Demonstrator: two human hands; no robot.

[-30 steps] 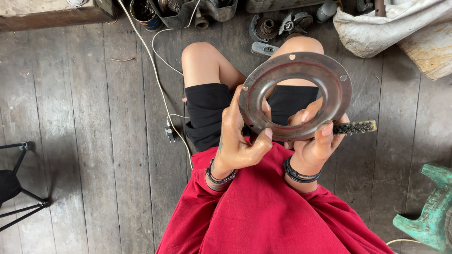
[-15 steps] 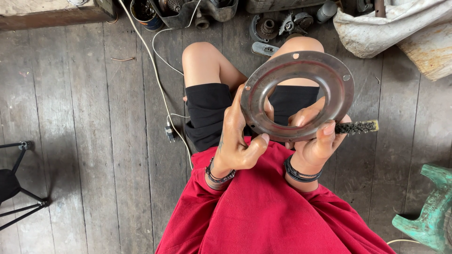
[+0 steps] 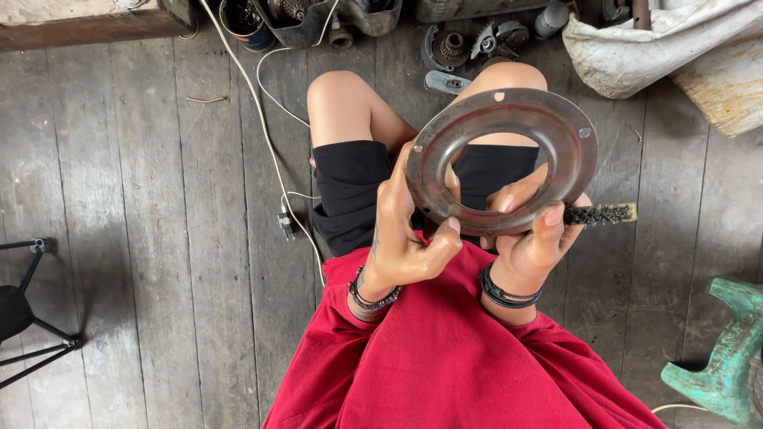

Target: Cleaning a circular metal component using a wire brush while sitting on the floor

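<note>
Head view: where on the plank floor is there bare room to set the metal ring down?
Bare planks lie between the white cable and the black stand at left, and right of the knees, between the white sack and the green stool. The top edge is crowded with metal parts. Both hands hold the metal ring.

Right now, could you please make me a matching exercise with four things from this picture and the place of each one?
Things:
1. metal ring
2. wire brush
3. green stool
4. white cable

Places:
A. lower right corner
B. on the floor planks, left of the knees
C. held by both hands above the lap
D. sticking out from the right hand

Pairs: 1-C, 2-D, 3-A, 4-B
</note>
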